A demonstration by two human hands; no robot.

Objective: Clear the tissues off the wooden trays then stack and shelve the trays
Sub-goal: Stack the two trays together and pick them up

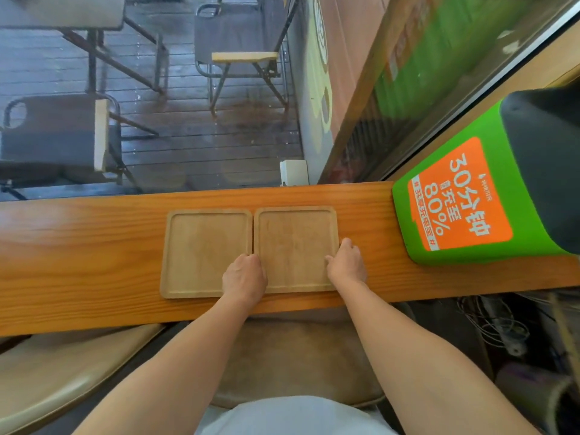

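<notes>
Two square wooden trays lie side by side on the wooden counter [94,240], touching along one edge. The left tray [197,246] is bare. The right tray [295,240] is bare too, and both hands are on it. My left hand [244,274] curls over its left edge near the seam between the trays. My right hand [346,262] grips its right edge, thumb inside the rim. No tissue shows on either tray.
A green and black machine [455,215] with an orange label stands on the counter at the right. A small white box [293,172] sits at the counter's far edge against the window. Stools stand below the counter; folding chairs are outside the glass.
</notes>
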